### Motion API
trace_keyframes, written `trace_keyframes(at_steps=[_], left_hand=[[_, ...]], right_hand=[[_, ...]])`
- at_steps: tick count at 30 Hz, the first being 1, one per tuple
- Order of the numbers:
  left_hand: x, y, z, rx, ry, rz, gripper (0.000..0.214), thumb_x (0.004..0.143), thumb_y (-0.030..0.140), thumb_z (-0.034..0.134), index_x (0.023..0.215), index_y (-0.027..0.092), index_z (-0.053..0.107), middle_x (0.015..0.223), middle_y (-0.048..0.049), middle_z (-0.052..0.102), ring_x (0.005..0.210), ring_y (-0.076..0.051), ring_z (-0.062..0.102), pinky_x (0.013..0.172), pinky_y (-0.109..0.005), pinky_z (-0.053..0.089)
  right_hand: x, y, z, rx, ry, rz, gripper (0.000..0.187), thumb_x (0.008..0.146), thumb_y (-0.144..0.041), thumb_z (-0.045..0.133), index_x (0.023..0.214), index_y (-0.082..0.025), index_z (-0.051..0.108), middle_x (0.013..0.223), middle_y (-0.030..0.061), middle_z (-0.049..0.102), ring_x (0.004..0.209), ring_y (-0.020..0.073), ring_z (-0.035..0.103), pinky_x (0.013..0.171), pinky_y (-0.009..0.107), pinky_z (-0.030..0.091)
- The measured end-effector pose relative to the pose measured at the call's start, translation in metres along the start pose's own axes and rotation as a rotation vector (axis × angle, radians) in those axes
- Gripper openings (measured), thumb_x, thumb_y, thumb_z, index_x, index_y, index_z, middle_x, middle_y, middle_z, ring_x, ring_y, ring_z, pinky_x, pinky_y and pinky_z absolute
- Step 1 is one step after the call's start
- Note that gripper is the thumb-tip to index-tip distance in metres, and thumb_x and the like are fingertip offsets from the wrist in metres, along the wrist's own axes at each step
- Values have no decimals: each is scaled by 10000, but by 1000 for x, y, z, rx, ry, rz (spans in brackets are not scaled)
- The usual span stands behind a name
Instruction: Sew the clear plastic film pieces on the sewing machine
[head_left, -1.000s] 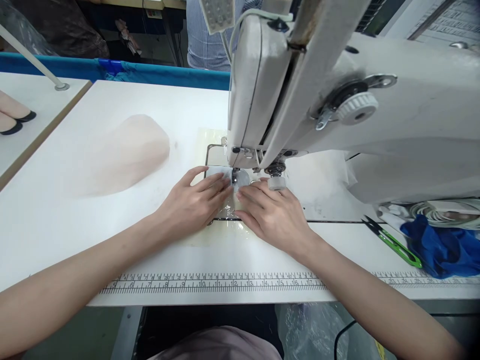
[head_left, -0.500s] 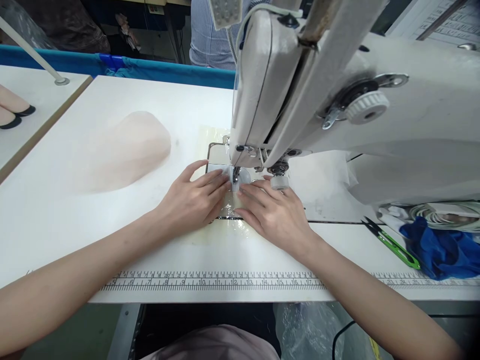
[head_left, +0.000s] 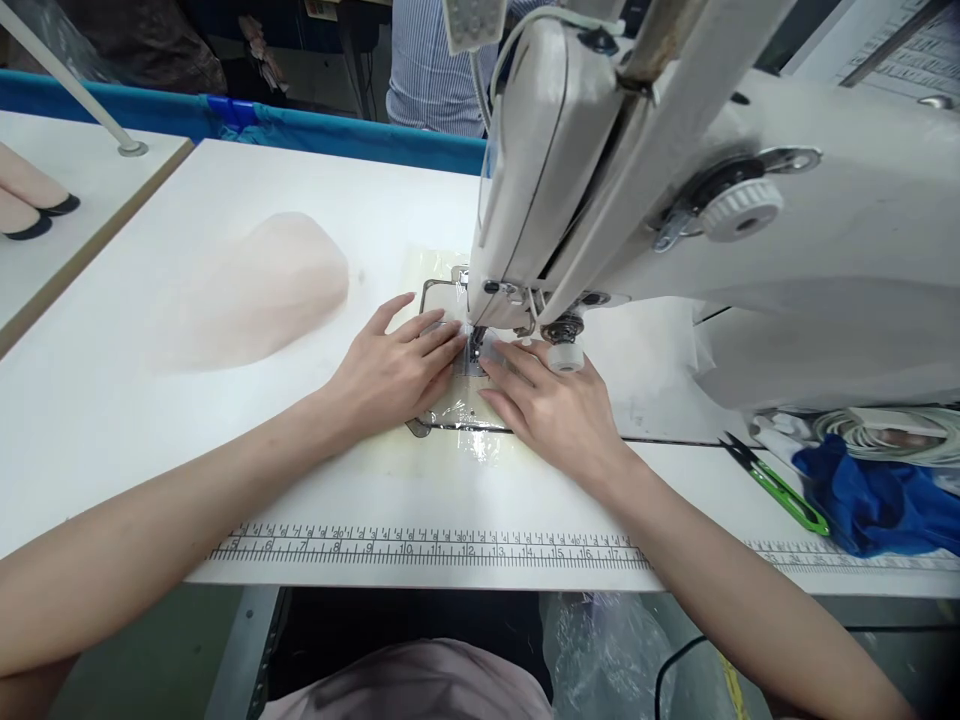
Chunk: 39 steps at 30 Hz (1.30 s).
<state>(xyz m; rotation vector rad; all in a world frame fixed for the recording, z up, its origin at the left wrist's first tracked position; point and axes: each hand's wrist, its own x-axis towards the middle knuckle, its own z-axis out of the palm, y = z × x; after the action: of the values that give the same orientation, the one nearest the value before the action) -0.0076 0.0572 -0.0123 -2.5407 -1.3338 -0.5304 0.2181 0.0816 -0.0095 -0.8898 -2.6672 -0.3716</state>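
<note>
My left hand (head_left: 397, 365) lies palm down with spread fingers, its fingertips just left of the presser foot (head_left: 477, 345) of a white sewing machine (head_left: 540, 150). On the other side of the foot rests my right hand (head_left: 555, 405), fingers stretched out, partly behind the machine's round knob (head_left: 565, 357). Between the fingertips shows a small, thin, see-through piece (head_left: 469, 368), mostly hidden by the hands. Both hands press on the needle plate area (head_left: 459, 408), which is covered with shiny clear film. A sheer beige fabric piece (head_left: 277, 290) lies flat to the left.
Green thread snips (head_left: 780, 490) and a blue cloth (head_left: 877, 495) lie at the right. A printed ruler (head_left: 465, 548) runs along the front edge. Beige pieces with black tips (head_left: 34, 195) are at far left. A person in a striped shirt (head_left: 435, 70) is behind the blue cloth border (head_left: 360, 140).
The whole view has shifted slightly. Both hands stay beside the presser foot with small finger movements. The gap between the fingertips shows more of the foot now.
</note>
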Motion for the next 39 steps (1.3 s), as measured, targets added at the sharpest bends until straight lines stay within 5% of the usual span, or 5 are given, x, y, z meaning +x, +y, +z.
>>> trace_keyframes(at_steps=[8,16,24,29,39], left_hand=[[-4,4,-6,30,86,-1,265,966,262,488,1173,193,638,1119,-48,726,1043,-212,668,1013,-436,437],[-5,11,-27,-785,-46,-10,121,927,225,545,909,194,661,1149,-64,685,1098,-191,626,920,-348,520],[-4,15,-83,-788,133,-12,189,913,243,586,733,187,575,585,43,601,480,-69,517,471,-208,401],[-13,34,-122,-879,-284,191,125,858,355,684,842,231,683,630,55,669,513,-73,583,512,-206,445],[-43,-22,-77,-1498,-580,-426,385,797,465,712,1100,238,644,1076,-40,695,1027,-221,650,883,-340,514]], right_hand=[[1,2,-2,153,-23,92,304,971,-159,439,1114,-109,703,1015,136,741,936,252,655,731,382,521],[2,4,-36,1605,-384,278,205,743,-309,786,892,-208,687,746,-23,685,672,125,657,626,267,563],[9,-10,-35,1301,-201,394,93,755,-278,760,768,-194,721,645,-33,575,607,103,529,606,267,486],[14,-18,-38,1429,-222,416,119,817,-307,697,880,-230,763,716,-1,706,550,109,588,553,259,509],[45,-41,-48,1808,-295,379,149,840,-314,690,961,-243,742,964,30,750,828,177,709,727,306,579]])
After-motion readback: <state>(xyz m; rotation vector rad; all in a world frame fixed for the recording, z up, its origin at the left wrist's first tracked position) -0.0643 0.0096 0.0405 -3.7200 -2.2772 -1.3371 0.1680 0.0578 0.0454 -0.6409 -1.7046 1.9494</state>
